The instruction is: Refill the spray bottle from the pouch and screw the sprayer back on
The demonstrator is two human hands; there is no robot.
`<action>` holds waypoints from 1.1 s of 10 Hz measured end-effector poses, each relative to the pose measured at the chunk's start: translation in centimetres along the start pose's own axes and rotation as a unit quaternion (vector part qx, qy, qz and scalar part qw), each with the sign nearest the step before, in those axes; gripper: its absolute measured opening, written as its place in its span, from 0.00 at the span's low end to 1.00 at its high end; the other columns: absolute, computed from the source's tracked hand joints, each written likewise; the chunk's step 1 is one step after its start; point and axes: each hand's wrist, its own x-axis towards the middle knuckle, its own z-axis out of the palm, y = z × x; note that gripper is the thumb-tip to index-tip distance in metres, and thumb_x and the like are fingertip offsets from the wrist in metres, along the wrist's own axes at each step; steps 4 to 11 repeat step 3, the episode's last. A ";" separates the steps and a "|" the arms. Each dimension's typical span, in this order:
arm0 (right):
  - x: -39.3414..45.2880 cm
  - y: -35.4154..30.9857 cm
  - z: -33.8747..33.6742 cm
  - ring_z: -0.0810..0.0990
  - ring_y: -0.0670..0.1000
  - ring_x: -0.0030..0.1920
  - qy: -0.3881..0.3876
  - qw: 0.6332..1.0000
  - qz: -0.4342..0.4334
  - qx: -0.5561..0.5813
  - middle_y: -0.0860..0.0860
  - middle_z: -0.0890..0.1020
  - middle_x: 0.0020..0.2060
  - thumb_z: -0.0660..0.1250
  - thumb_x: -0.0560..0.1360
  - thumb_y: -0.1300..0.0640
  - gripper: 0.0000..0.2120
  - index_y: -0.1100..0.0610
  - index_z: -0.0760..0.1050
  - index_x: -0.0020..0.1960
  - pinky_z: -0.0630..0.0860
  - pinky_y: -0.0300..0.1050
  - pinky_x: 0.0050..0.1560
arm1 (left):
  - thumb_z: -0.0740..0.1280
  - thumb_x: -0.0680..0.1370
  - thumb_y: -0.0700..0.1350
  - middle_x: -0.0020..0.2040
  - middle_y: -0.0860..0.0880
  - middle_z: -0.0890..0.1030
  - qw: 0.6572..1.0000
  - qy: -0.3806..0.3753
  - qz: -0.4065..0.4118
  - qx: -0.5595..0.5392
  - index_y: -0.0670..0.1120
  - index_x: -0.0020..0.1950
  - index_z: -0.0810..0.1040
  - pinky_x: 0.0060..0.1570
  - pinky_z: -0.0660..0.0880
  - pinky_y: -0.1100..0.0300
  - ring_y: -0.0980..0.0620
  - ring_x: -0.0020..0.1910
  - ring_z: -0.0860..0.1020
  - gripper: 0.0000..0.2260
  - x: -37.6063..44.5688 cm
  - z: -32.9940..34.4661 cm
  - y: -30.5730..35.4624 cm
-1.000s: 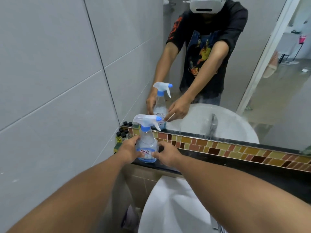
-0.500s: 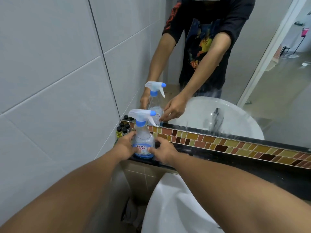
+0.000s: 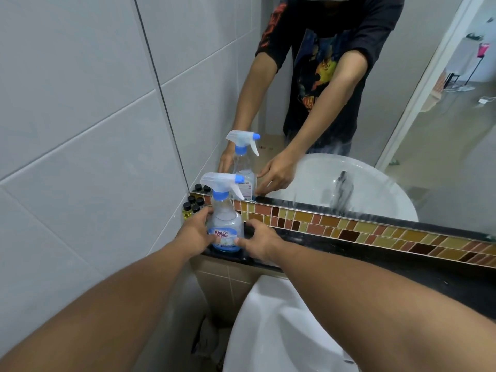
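Note:
A clear spray bottle with a blue "King's Stella" label stands upright on the black ledge, close to the left wall. Its white sprayer, with a blue nozzle and collar, sits on the neck. My left hand wraps the bottle's left side. My right hand rests against its lower right side, fingertips on the base. The mirror shows the same hold from behind. No pouch is in view.
Several tiny black-capped bottles cluster in the ledge's corner, just left of the spray bottle. A mosaic tile strip and a mirror rise behind the ledge. A white basin lies below my arms. A grey tiled wall closes the left.
Both hands stay around the bottle on the ledge. My head has tipped down and moved nearer, so the bottle looks lower and larger.

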 end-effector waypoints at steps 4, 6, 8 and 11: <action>-3.4 3.1 -3.1 0.74 0.58 0.72 0.010 0.993 0.012 -0.113 0.53 0.73 0.75 0.73 0.77 0.45 0.33 0.51 0.66 0.78 0.75 0.55 0.68 | 0.82 0.70 0.41 0.65 0.44 0.80 0.995 0.064 -0.048 0.060 0.49 0.74 0.70 0.58 0.79 0.48 0.43 0.62 0.79 0.36 -2.9 0.2 0.6; -3.4 3.1 -3.1 0.74 0.58 0.72 0.010 0.993 0.012 -0.113 0.53 0.73 0.75 0.73 0.77 0.45 0.33 0.51 0.66 0.78 0.75 0.55 0.68 | 0.82 0.70 0.41 0.65 0.44 0.80 0.995 0.064 -0.048 0.060 0.49 0.74 0.70 0.58 0.79 0.48 0.43 0.62 0.79 0.36 -2.9 0.2 0.6; -3.4 3.1 -3.1 0.74 0.58 0.72 0.010 0.993 0.012 -0.113 0.53 0.73 0.75 0.73 0.77 0.45 0.33 0.51 0.66 0.78 0.75 0.55 0.68 | 0.82 0.70 0.41 0.65 0.44 0.80 0.995 0.064 -0.048 0.060 0.49 0.74 0.70 0.58 0.79 0.48 0.43 0.62 0.79 0.36 -2.9 0.2 0.6; -3.4 3.1 -3.1 0.74 0.58 0.72 0.010 0.993 0.012 -0.113 0.53 0.73 0.75 0.73 0.77 0.45 0.33 0.51 0.66 0.78 0.75 0.55 0.68 | 0.82 0.70 0.41 0.65 0.44 0.80 0.995 0.064 -0.048 0.060 0.49 0.74 0.70 0.58 0.79 0.48 0.43 0.62 0.79 0.36 -2.9 0.2 0.6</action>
